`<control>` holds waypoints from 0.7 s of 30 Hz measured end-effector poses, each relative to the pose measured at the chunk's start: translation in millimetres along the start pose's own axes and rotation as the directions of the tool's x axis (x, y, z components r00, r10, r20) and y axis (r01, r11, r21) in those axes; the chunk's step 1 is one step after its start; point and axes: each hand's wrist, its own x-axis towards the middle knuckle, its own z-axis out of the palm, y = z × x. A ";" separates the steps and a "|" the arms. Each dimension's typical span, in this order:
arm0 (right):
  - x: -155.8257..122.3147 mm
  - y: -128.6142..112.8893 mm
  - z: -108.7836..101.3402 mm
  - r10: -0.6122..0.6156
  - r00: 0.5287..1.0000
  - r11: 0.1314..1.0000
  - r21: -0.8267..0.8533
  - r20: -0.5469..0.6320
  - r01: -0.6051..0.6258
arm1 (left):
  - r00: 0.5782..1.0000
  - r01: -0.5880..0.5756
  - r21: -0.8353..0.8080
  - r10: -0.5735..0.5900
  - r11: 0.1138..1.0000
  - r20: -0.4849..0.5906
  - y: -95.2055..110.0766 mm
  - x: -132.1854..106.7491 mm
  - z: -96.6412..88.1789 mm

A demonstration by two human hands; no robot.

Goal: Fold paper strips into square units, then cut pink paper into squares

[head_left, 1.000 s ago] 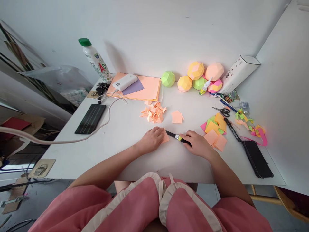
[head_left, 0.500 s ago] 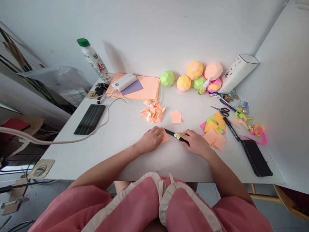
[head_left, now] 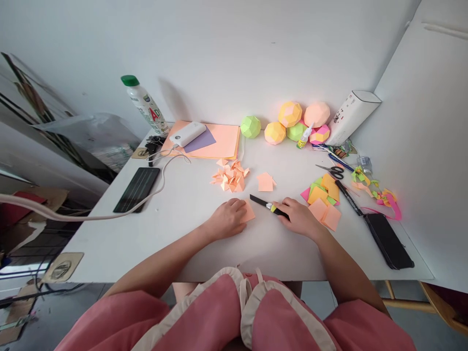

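Observation:
My left hand (head_left: 227, 219) lies low on the table with its fingers curled over a peach paper square (head_left: 249, 211). Part of that square is hidden under the fingers. In my right hand (head_left: 298, 217) is a utility knife (head_left: 271, 206) with a yellow-and-black handle. Its long dark blade points left, with the tip just beyond the paper's far edge. A small stack of peach paper squares (head_left: 265, 183) sits behind the knife. Farther left is a heap of folded peach paper pieces (head_left: 231, 176). Beside my right hand lie several coloured paper squares (head_left: 320, 195).
Folded paper balls (head_left: 275, 132) and a glue bottle (head_left: 304, 137) stand along the wall. Scissors (head_left: 335, 171), a black marker (head_left: 348, 197) and a black pouch (head_left: 389, 241) lie right. A phone (head_left: 137, 190), power bank (head_left: 188, 134), cable and bottle (head_left: 146, 107) are left.
The view has tilted up a little. The knife has drawn slightly away from the paper square, toward the back right. My left hand stays on the paper.

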 end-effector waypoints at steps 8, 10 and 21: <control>1.0 1.6 1.8 0.005 0.998 1.000 -0.015 -0.066 -0.006 | 0.995 -0.008 0.028 0.010 1.000 -0.101 -1.6 0.8 11.2; 1.3 3.2 1.5 0.030 0.989 0.999 -0.007 -0.142 -0.032 | 0.982 -0.012 0.028 0.017 1.000 -0.188 -3.2 2.8 16.1; 3.7 21.3 -6.3 0.223 0.684 0.972 0.212 -0.694 -0.101 | 0.961 0.087 0.065 -0.067 0.994 -0.269 -16.2 87.3 21.8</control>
